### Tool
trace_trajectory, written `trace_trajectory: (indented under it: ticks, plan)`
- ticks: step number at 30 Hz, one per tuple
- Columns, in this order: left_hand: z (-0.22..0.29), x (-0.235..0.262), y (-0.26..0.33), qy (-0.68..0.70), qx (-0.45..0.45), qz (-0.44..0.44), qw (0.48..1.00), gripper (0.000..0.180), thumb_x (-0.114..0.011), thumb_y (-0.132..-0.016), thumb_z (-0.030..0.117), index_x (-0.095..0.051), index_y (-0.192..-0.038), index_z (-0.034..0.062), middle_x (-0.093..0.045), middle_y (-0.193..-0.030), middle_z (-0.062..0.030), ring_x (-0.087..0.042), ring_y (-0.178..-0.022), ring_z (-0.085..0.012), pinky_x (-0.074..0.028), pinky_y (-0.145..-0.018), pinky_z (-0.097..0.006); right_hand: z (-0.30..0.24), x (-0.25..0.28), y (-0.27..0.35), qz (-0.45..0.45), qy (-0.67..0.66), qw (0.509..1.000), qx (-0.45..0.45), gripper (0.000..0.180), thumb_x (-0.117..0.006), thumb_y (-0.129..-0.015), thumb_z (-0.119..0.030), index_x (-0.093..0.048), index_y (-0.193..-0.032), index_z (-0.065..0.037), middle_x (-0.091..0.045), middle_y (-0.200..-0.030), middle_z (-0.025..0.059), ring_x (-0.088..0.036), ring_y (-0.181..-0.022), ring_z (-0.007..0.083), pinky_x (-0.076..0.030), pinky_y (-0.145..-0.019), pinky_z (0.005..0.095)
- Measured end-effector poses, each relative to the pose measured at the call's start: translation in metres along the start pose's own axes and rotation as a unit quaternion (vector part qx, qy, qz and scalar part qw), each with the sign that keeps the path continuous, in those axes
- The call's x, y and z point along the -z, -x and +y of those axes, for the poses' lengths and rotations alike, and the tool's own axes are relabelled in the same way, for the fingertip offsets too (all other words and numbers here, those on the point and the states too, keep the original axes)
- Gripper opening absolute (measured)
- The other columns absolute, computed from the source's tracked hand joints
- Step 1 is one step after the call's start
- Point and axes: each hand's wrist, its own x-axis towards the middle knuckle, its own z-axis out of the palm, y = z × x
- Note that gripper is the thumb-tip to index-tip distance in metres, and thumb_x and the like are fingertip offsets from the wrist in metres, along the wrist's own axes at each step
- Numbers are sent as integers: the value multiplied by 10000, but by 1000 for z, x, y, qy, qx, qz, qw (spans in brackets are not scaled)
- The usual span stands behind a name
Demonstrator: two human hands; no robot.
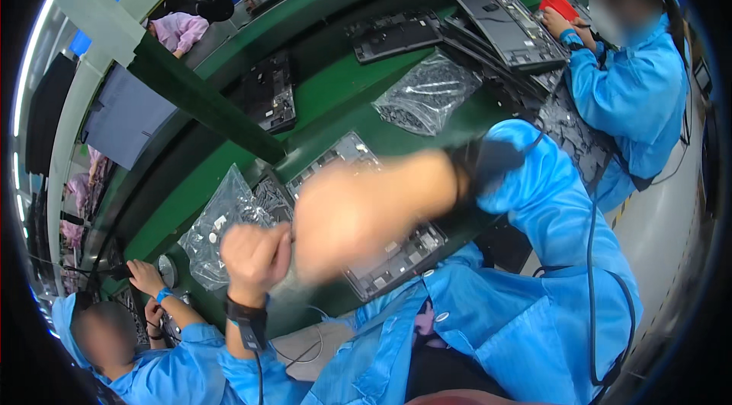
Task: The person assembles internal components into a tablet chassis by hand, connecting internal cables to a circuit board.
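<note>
My left hand (255, 259) is raised with its fingers curled and the thumb pressed against them. Whatever it may pinch is hidden. Close beside it, my right hand (339, 214) is smeared by motion, so its fingers and anything in them cannot be made out. Below both hands lies a dark laptop chassis (385, 272) with light fittings along its edges, largely covered by my right hand and forearm. To the left of it is a clear plastic bag (204, 241), with small dark parts and a few white pieces near my left hand.
Another clear bag (427, 96) of small dark parts lies farther back on the green bench (335, 85). Stacked chassis (507, 28) stand at back right, near a co-worker in blue (633, 85). A second co-worker (183, 344) sits at lower left. A green post (206, 100) crosses the bench.
</note>
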Motion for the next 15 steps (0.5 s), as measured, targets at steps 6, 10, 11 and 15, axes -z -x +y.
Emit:
trace_trajectory:
  ticks: [6,10,11,15]
  plan:
    - [39,-87,60,259,354,2,899,92,-646,-841,26,-692,-917,1,-685,-917,-133,-634,-877,-295,-490,-805,-379,234,77,225,259,171,753,-580,234,-625,-808,-200,-729,-985,-89,-723,-921,116,-692,-865,280,-536,-815,376]
    - [48,-92,69,249,419,-55,872,523,-620,-866,44,-433,-1347,-39,-452,-1361,-244,-444,-1263,-378,-369,-1057,-434,284,67,260,195,324,582,-720,352,-617,-795,-243,-692,-1090,-67,-699,-1034,170,-655,-1003,342,-510,-893,434]
    - [45,-91,68,252,428,-51,866,523,-620,-866,44,-433,-1347,-39,-452,-1361,-244,-444,-1263,-378,-369,-1057,-434,288,65,260,125,358,529,-759,432,-611,-787,-255,-644,-1175,-68,-668,-1122,191,-598,-1122,380,-478,-957,464]
    - [27,-57,46,387,361,120,840,522,-613,-903,129,-414,-1343,-68,-450,-1379,-229,-459,-1265,-350,-367,-1066,-434,313,82,339,25,328,392,-859,655,-591,-858,-412,-495,-1316,46,-531,-1326,278,-506,-1245,445,-421,-1032,488]
